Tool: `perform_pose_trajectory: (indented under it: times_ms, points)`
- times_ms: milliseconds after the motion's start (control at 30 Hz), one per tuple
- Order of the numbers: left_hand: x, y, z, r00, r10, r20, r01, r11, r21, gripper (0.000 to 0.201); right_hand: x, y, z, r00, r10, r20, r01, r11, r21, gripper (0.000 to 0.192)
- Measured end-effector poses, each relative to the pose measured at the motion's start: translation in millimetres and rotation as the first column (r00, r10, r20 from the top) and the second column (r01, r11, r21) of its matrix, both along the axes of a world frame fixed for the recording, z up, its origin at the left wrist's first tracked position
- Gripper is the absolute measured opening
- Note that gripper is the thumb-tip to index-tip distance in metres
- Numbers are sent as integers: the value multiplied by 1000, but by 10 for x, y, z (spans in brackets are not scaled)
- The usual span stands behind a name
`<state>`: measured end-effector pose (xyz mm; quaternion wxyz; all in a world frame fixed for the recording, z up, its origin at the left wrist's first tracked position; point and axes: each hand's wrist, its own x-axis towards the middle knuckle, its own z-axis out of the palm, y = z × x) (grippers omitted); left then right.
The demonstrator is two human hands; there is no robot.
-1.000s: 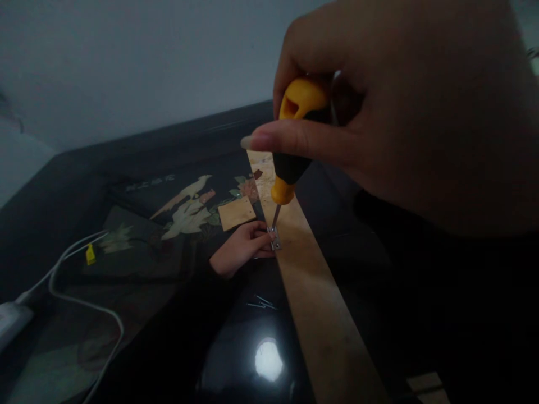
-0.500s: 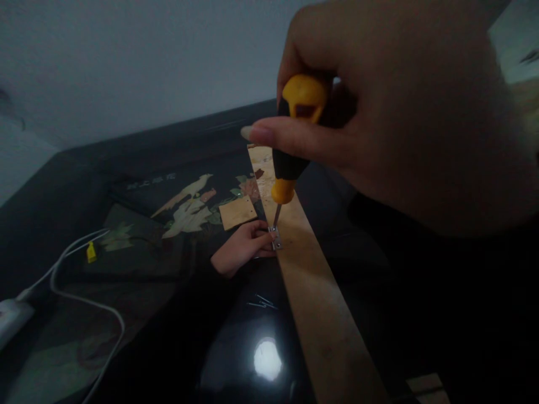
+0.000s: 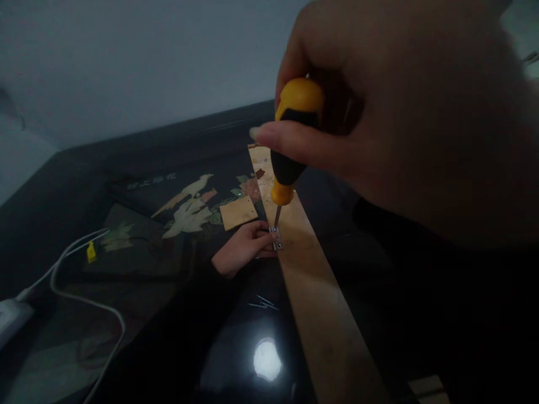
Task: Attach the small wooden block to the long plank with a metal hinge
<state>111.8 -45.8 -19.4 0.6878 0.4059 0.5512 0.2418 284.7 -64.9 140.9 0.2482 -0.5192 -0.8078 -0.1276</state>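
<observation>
My right hand [image 3: 337, 123] is wrapped round the yellow and black handle of a screwdriver [image 3: 288, 157], thumb lying across its side. The screwdriver points down, and its tip meets a small metal hinge [image 3: 277, 240] at the left edge of a long wooden board [image 3: 320, 280]. At that edge my left hand [image 3: 244, 244] pinches the hinge, its fingers pressing it against the wood. Holes or screw heads show on the hinge plate; which they are I cannot tell.
Several thin screws or nails [image 3: 263, 303] lie left of the board on the glossy dark table [image 3: 236, 342]. A small wooden piece with holes [image 3: 238, 213] rests beyond my left hand. At the left are a white cable [image 3: 113, 314], a yellow tag [image 3: 91, 252] and a white power strip [image 3: 12, 320].
My right hand has turned the screwdriver handle, so its black grip faces differently and the thumb sits slightly further right. The left hand, hinge and board hold their places.
</observation>
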Motion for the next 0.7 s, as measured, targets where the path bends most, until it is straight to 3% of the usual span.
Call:
perform_pose_trajectory:
  times_ms: [100, 167, 233, 300, 400, 467, 567, 700]
  points:
    - [13, -8, 15, 1000, 5, -14, -5, 1000, 4, 6, -46, 89, -15, 998, -47, 40, 50, 997, -56, 61]
    - [3, -4, 8, 1000, 9, -11, -9, 1000, 3, 7, -33, 92, 26, 999, 28, 38, -27, 999, -33, 55]
    - [-19, 5, -8, 1000, 5, -2, -5, 1000, 0, 8, -3, 64, 84, 992, 125, 3, -124, 992, -13, 62]
    - [-40, 13, -25, 1000, -3, 10, 3, 1000, 3, 9, 18, 44, 121, 983, 167, -71, -171, 984, -48, 76]
    - [-50, 17, -40, 1000, -4, 23, 4, 1000, 4, 9, -1, 73, 88, 945, 175, -278, -220, 965, -143, 83]
    - [-43, 12, -43, 1000, 3, 26, -3, 1000, 1, 9, -47, 116, 31, 953, 85, -291, -125, 985, -121, 83]
    - [-29, 6, -42, 1000, 1, 23, -1, 1000, 2, 8, -121, 146, -14, 989, -92, -118, 91, 996, -11, 79]
    - [-31, 13, -41, 999, -2, 35, 2, 1000, 5, 9, -149, 93, 27, 992, -76, -104, 80, 996, 29, 83]
